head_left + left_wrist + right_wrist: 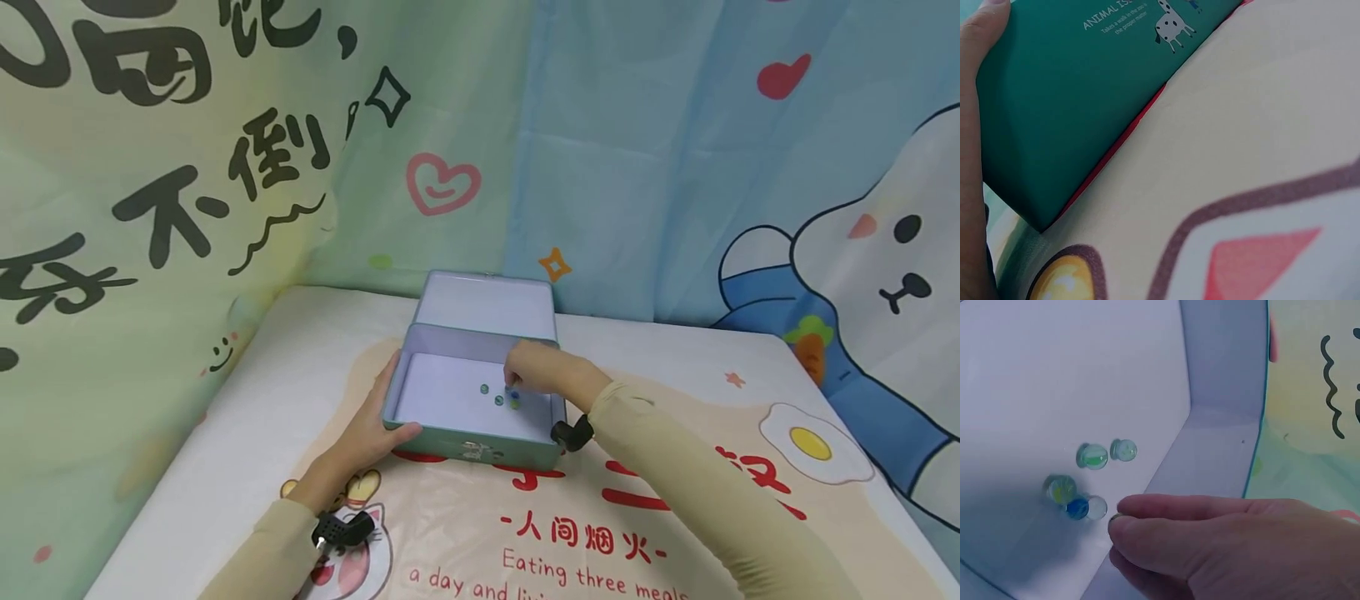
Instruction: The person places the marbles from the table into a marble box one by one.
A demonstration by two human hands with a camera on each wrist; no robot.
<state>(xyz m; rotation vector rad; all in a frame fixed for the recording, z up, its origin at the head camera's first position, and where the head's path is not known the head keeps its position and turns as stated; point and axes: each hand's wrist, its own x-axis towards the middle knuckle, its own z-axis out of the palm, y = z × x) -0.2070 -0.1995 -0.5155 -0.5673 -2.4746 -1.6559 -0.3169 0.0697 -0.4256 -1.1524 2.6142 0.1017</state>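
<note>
A green tin box (480, 450) with a white inside stands on the table, its lid (486, 304) tilted back at the far side. My left hand (367, 421) grips the box's front left corner, thumb over the front rim and fingers along the left wall. My right hand (1210, 540) is inside the box at the right, thumb and finger pinching a mostly hidden marble (1114, 518). Beside the fingertips, several glass marbles lie on the box floor: a green one (1092, 456), a blue one (1077, 508), a yellow-green one (1062, 489) and clear ones (1125, 450).
A printed cloth (480, 517) with red lettering and cartoon pictures covers the table under the box. Behind it hangs a blue and green curtain (600, 167) with drawings. A black band with a small device (345, 529) sits on the left wrist.
</note>
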